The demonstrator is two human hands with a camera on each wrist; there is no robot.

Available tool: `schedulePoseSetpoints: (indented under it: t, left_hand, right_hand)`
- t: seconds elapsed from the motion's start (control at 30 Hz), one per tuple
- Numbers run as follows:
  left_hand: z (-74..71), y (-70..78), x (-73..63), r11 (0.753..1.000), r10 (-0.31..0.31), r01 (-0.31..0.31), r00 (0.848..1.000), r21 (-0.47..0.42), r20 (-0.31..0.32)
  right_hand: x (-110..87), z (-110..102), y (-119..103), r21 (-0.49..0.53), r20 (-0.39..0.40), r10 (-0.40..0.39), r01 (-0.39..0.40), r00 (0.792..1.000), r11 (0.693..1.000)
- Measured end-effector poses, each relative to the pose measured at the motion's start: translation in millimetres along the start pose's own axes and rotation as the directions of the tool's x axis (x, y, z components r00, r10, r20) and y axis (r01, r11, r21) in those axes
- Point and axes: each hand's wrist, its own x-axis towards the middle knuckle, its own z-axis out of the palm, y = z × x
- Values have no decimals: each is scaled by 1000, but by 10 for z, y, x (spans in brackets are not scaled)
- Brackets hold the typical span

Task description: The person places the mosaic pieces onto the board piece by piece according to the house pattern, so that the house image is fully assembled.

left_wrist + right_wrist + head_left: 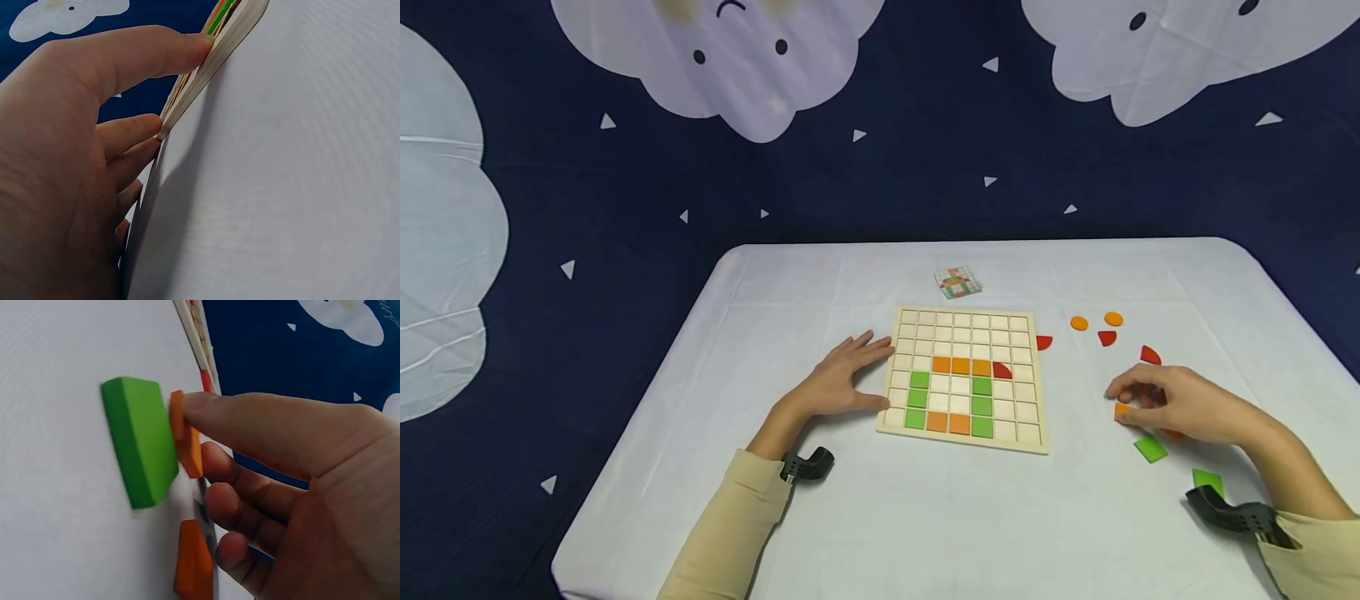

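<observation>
My left hand (pixel 842 379) rests at the left edge of a wooden grid board (pixel 1021 410), its fingers extended and its thumb and fingertips against the rim. Set into the grid are green squares (pixel 917 398), orange squares (pixel 960 366) and a red quarter-circle tile (pixel 1002 371). To the right of the board, my right hand (pixel 1187 404) pinches an orange square tile (pixel 1122 411) between thumb and fingers, low over the table. Close by lies a green tile (pixel 144 440), with another orange tile (pixel 195 562) partly beneath the hand.
A small pattern card (pixel 958 282) lies behind the board. Orange discs (pixel 1078 323) and red quarter-circle tiles (pixel 1151 355) are scattered on the right of the white table (pixel 820 517). Near the right wrist is a green tile (pixel 1207 481). A dark cloud-print cloth (pixel 880 183) hangs behind.
</observation>
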Motion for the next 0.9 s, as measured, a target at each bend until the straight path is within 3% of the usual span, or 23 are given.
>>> schedulePoseSetpoints:
  t: [0.1, 0.33, 0.6, 0.9]
  left_hand:
    - [4, -4, 0, 1000, 0, 0, 1000, -1, 1]
    - [2, -9, 3, 1000, -10, 10, 1000, -3, 9]
    - [6, -15, -7, 1000, -11, 11, 1000, -8, 4]
    - [7, -10, 2, 1000, -13, 13, 1000, -9, 4]
  right_hand:
    - [3, 1, 6, -9, -7, 10, -10, 1000, 1000]
    - [-21, -24, 45, 36, 67, -4, 2, 998, 999]
    - [46, 52, -3, 6, -16, -3, 3, 1000, 1000]
    - [146, 111, -61, -35, -42, 26, -27, 999, 999]
